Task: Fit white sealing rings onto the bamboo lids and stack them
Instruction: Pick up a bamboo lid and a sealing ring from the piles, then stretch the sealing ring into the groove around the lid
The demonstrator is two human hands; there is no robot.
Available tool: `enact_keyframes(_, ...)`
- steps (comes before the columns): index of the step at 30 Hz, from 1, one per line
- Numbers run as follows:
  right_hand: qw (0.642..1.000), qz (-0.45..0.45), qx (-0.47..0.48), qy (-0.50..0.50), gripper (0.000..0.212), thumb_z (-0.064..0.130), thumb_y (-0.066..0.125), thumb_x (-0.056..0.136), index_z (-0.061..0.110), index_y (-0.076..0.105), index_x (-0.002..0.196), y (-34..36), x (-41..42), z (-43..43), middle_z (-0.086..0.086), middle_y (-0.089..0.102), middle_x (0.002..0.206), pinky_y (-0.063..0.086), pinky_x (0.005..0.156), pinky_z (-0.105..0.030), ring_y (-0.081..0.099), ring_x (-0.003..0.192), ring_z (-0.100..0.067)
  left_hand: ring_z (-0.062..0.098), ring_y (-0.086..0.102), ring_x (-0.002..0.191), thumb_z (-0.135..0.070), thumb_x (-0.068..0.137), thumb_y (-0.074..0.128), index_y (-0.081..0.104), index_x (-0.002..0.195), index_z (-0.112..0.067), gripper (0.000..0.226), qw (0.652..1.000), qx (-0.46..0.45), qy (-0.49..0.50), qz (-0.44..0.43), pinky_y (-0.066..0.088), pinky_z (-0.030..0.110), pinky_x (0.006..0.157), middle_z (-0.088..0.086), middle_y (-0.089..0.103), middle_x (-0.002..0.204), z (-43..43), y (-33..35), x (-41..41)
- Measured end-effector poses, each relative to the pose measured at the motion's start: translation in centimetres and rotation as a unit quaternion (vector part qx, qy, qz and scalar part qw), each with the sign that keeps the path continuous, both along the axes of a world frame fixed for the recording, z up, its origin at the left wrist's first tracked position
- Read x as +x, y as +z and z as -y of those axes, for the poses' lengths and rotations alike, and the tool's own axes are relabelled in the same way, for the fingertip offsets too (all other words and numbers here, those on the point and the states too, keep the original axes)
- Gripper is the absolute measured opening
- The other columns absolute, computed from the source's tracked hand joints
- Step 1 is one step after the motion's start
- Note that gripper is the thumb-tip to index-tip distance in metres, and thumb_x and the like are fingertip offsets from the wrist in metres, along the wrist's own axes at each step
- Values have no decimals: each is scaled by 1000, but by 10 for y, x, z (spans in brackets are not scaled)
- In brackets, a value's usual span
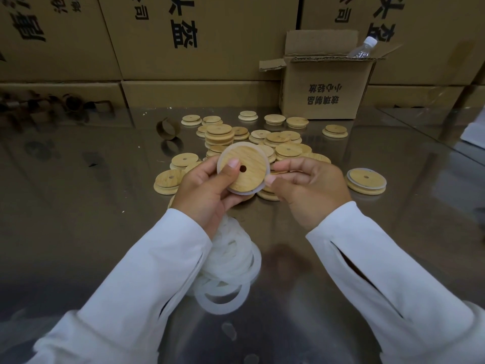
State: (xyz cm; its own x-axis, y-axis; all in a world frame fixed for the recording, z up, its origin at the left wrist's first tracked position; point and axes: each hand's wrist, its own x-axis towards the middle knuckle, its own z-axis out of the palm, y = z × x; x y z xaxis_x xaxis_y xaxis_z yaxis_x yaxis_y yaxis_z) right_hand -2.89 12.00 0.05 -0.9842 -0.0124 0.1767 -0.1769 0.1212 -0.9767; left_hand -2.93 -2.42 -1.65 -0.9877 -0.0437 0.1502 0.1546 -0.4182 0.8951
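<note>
— Where did we have room around our grip on the held lid [248, 177]?
— Left of it, and on the near right, bare steel table [78, 200] gave us open passage.
— And what blocked us?
— Just beyond the grip lay the heap of bamboo lids [286, 148], a stack [219, 132] rising in it. Beneath and nearer lay the pile of sealing rings [231, 261]. To the right lay one ringed lid [366, 181]. Farther beyond stood a cardboard tube [168, 128] and an open box [325, 90].

The left hand [207, 193] and its sleeve [147, 266] cover part of the sealing-ring pile [231, 261]. The plastic bottle [363, 48] sits mostly hidden in the open carton [325, 93]. Brown rolls [52, 103] far left are blurred; a white thing [476, 132] is cut by the right edge.
</note>
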Motion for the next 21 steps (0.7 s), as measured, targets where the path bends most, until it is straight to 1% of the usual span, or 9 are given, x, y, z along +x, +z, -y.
enact_keyframes(4,1000,8,-14,12,16,12,72,76,24,62,79,1,-1,0,10,67,55,52,60,-17,60,50,0,19,70,82,-23,70,59,63,100,-8,34,1000,12,0,5,56,25,62,7,72,90,0,1,0)
enact_keyframes(6,1000,6,-20,-17,12,20,70,79,21,62,86,1,-3,0,4,67,60,47,53,-12,60,48,-1,19,70,82,-20,75,58,63,100,-7,29,1000,12,0,9,55,25,61,6,72,88,0,1,0)
enact_keyframes(9,999,9,-21,-41,19,33,64,82,21,61,96,1,-7,-1,3,67,73,37,43,-3,57,45,4,16,70,80,-15,83,54,63,101,-7,21,1000,-1,-2,20,55,24,61,4,73,85,1,1,-1)
enact_keyframes(10,1000,6,-10,-26,19,34,64,82,21,62,97,-1,-8,-1,3,67,75,38,44,-2,58,47,4,16,70,80,-14,84,54,63,101,-6,20,1000,-11,-7,24,56,24,62,5,73,86,0,0,0)
enact_keyframes(12,1000,-10,21,21,10,27,66,82,21,65,89,-3,-8,-2,3,67,72,43,51,-5,59,50,3,20,70,86,-14,84,54,64,102,-4,22,999,-37,-22,29,57,26,66,10,72,92,-1,-1,0)
enact_keyframes(14,998,-19,34,48,1,21,66,82,21,65,81,-4,-10,-5,6,67,66,46,55,-9,60,52,2,23,69,92,-18,80,57,64,105,-4,29,997,-57,-36,29,57,28,70,13,71,99,-2,-2,2)
enact_keyframes(15,998,-16,28,45,3,21,67,82,22,65,79,-3,-13,-8,8,67,62,47,56,-11,60,51,2,23,68,93,-23,77,58,64,105,-6,34,997,-60,-41,28,57,29,72,12,71,100,-2,-2,2)
enact_keyframes(18,999,3,-10,-52,8,25,67,81,24,67,73,0,-28,-29,11,65,53,50,68,-23,59,51,0,22,69,93,-31,69,62,62,106,-15,40,998,-50,-23,31,57,29,76,7,72,99,-1,-2,1)
enact_keyframes(21,976,24,-88,-200,8,24,67,79,20,69,72,-2,-46,-59,4,63,55,49,71,-30,58,55,-10,24,70,88,-30,69,63,62,104,-13,39,999,-25,-1,32,58,30,74,7,73,90,0,-1,0)
